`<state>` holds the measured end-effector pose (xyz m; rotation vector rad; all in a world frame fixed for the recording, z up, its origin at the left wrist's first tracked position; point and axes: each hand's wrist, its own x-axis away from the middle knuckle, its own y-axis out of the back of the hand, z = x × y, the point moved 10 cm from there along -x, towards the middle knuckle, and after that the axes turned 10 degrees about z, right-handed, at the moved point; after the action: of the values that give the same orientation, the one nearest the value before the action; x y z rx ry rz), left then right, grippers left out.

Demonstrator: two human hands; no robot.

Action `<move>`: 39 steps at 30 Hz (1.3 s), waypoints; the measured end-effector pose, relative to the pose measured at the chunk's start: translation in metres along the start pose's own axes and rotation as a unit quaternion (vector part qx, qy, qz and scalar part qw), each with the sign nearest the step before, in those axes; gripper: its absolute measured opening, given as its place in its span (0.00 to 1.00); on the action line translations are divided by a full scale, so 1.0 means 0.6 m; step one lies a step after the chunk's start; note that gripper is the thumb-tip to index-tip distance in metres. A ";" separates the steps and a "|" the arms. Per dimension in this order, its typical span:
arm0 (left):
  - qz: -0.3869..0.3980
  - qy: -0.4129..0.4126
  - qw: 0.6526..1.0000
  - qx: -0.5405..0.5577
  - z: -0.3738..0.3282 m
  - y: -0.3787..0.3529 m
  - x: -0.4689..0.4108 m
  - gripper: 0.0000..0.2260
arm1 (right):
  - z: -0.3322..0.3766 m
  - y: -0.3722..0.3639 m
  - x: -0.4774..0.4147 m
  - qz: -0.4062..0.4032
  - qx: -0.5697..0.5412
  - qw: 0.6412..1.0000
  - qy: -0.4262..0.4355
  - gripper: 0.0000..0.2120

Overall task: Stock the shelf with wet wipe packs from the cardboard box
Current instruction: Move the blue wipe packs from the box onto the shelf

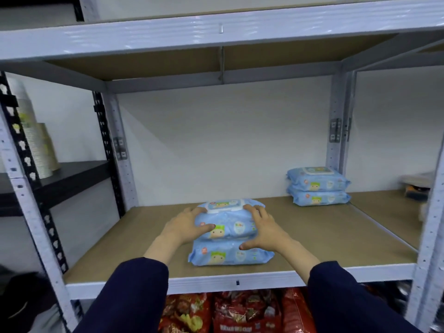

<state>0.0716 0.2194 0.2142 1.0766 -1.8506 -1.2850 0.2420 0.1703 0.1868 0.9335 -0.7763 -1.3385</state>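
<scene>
Here we look into a pale metal rack, and in the lower middle of the frame we find two blue wet wipe packs stacked on the brown shelf board (pixel 324 236), close to its front edge. The upper pack (pixel 230 225) lies flat on the lower pack (pixel 230 255), flip lid up, set slightly back so the lower one's front shows beneath it. The left hand (pixel 188 227) grips the upper pack at its left end, fingers curled over the top beside the white lid and thumb laid across the printed front. The right hand (pixel 265 230) grips the same pack at its right end, fingers curved over the top corner, thumb pointing left along the seam where the two packs meet; whether that thumb touches the lower pack we cannot tell. The hands are apart, with the pack between them, and both forearms rise from the bottom of the frame in dark navy sleeves (pixel 134 296). Toward the right of the frame, at the back of the same board, we see a second stack (pixel 317 181) of two like packs, well apart from the first. Below the board, at bottom centre, lie red snack bags (pixel 245 313). At the left edge a tall stack of cups (pixel 36 145) stands on a black shelf (pixel 72 174).
</scene>
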 end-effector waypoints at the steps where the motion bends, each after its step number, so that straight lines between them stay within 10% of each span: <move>1: -0.006 -0.004 1.000 0.004 -0.002 -0.004 0.002 0.27 | -0.003 -0.001 -0.001 -0.005 0.002 1.000 -0.001 0.49; 24: -0.144 -0.070 0.951 0.265 0.015 -0.110 -0.010 0.40 | -0.052 -0.072 -0.002 -0.134 -0.113 0.983 0.051 0.55; 39: -0.076 -0.165 0.950 0.254 -0.303 -0.217 -0.146 0.41 | -0.344 0.094 0.120 -0.254 -0.125 0.959 -0.031 0.48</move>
<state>0.3004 0.1944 0.1458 1.3497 -2.4851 -1.1509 0.4579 0.1209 0.1420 0.9221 -0.4055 -1.8723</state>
